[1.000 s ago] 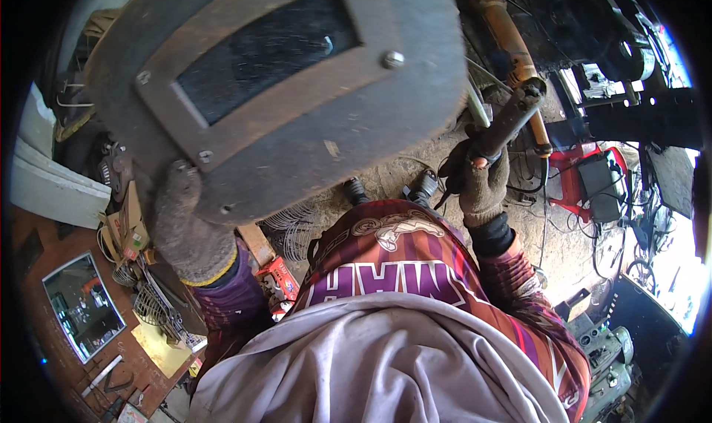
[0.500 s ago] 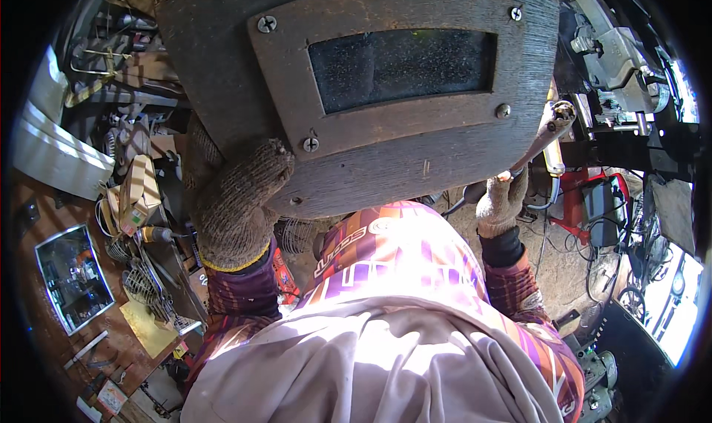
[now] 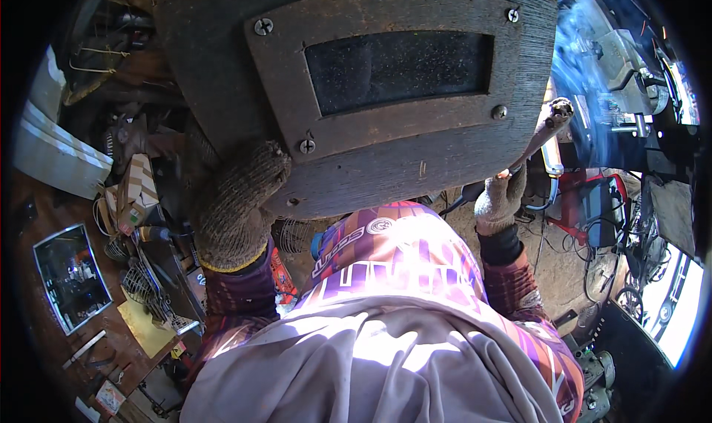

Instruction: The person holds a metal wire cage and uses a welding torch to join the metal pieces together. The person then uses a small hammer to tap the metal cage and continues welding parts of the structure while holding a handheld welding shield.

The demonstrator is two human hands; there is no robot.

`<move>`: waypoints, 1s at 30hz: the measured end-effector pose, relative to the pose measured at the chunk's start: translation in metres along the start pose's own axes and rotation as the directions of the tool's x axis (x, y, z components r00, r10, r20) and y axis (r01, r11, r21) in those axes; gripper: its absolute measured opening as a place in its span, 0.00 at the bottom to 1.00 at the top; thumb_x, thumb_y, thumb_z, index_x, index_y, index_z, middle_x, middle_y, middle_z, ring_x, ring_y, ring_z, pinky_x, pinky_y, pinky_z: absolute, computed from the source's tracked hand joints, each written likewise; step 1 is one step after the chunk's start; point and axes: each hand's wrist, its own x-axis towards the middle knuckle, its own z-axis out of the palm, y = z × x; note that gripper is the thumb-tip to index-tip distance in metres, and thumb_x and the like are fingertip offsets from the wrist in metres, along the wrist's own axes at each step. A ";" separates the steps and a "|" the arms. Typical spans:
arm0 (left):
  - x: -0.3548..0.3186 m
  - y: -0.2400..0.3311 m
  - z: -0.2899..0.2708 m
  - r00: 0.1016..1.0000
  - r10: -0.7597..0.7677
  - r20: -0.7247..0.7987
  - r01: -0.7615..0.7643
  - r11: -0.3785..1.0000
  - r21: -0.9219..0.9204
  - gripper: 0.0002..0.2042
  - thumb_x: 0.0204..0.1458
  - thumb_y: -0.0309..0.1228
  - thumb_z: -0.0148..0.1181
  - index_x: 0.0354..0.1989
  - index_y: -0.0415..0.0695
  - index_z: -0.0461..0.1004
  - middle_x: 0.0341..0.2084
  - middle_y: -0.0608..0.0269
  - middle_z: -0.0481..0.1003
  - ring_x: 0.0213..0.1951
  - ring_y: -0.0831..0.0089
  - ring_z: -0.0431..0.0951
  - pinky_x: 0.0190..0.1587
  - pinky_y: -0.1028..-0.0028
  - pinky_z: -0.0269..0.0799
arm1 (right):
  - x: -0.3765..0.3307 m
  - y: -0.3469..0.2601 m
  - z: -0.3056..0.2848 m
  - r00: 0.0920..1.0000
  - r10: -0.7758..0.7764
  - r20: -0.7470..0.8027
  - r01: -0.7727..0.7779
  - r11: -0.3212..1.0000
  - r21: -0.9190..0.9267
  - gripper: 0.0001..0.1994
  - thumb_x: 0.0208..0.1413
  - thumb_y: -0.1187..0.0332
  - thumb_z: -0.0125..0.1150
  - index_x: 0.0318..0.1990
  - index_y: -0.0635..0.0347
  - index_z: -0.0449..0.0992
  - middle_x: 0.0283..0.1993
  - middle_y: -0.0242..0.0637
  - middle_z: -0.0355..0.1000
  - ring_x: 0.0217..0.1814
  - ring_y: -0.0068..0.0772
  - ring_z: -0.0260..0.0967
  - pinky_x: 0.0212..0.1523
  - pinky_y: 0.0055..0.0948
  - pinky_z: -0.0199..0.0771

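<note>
A dark, worn welding shield [image 3: 371, 145] with a rectangular dark glass window [image 3: 400, 70] fills the upper middle and hides much of what lies beyond. My left hand [image 3: 237, 208], in a knitted glove with a yellow cuff edge, is closed on the shield's lower left edge. Right of the shield, my right hand [image 3: 503, 200] wears a frayed knitted glove, one finger stretched up along the shield's edge. From that hand's inner side juts a black handle [image 3: 472, 192] with a cable, which looks like a welding electrode holder; its front end is hidden.
Blue-lit smoke [image 3: 582, 74] rises at the upper right, beside metal parts [image 3: 619, 59]. A red-and-grey machine [image 3: 593, 208] with loose cables stands on the right. On the left are a brown table [image 3: 122, 334], a framed glass panel [image 3: 73, 278], a striped carton [image 3: 137, 189] and wire pieces.
Bluish smoke, bright blue light and a few sparks have appeared at the upper right. The left side has darkened. Both hands and the shield have shifted only slightly.
</note>
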 end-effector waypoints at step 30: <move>0.016 0.000 -0.033 0.985 0.085 0.150 -0.106 0.984 0.144 0.17 0.54 0.22 0.57 0.52 0.35 0.70 0.48 0.47 0.74 0.47 0.58 0.77 0.46 0.60 0.77 | 0.018 -0.038 0.018 0.999 0.032 -0.002 -0.031 0.995 0.094 0.32 0.57 0.44 0.56 0.54 0.65 0.63 0.27 0.35 0.68 0.20 0.24 0.65 0.19 0.21 0.63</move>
